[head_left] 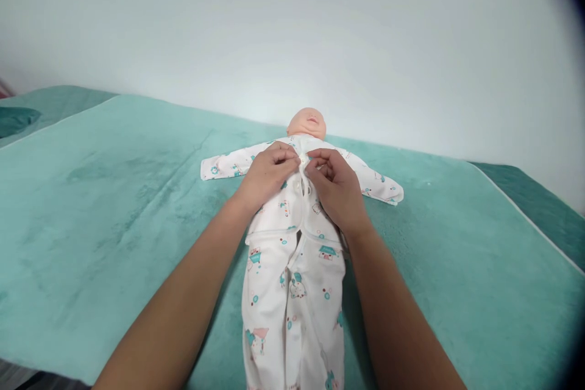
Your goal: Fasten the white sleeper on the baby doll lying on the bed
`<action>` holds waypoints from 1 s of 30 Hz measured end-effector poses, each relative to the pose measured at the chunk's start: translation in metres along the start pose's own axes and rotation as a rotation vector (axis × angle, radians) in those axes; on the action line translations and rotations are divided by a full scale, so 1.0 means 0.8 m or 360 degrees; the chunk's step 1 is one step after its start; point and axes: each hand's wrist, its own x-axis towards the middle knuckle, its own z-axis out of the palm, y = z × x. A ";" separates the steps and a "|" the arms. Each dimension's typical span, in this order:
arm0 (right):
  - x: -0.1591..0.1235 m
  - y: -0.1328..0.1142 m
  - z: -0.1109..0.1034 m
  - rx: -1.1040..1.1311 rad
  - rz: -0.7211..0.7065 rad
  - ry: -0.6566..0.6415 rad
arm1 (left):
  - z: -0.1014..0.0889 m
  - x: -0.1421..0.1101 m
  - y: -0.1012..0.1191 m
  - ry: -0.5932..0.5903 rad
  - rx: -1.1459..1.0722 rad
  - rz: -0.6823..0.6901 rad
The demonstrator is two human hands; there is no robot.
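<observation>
Hands (300, 177), two, on one printed top (284, 210).

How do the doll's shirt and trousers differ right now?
The shirt spreads wide to both sides, while the trousers run lengthwise. The left hand and right hand pinch the shirt near its neck; neither holds the trousers. Both garments are white with small teal and pink prints.

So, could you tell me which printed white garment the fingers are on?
The long-sleeved top: left hand and right hand are at its front, beyond the trousers.
</observation>
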 end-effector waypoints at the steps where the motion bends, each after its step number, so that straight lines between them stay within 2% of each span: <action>1: 0.001 0.000 0.000 -0.0010 0.0009 0.0027 | 0.000 0.000 -0.001 0.0013 0.0022 0.0020; 7: 0.001 0.001 0.001 -0.0038 -0.0007 0.0069 | 0.000 0.001 -0.004 -0.0002 -0.0083 -0.0004; 13: 0.001 0.000 -0.002 -0.0009 0.0062 0.0081 | 0.003 0.001 -0.004 0.0086 0.0133 0.0130; 22: 0.003 0.000 -0.003 -0.0062 0.0056 0.0102 | 0.007 0.000 -0.008 0.0192 0.0184 0.0187; 26: 0.000 -0.014 -0.010 -0.0203 0.0059 -0.0081 | 0.000 -0.005 -0.002 0.0075 0.0145 0.0155; 30: -0.013 -0.037 -0.016 -0.0782 0.0068 -0.0376 | -0.016 -0.009 0.010 -0.0272 0.0156 0.0132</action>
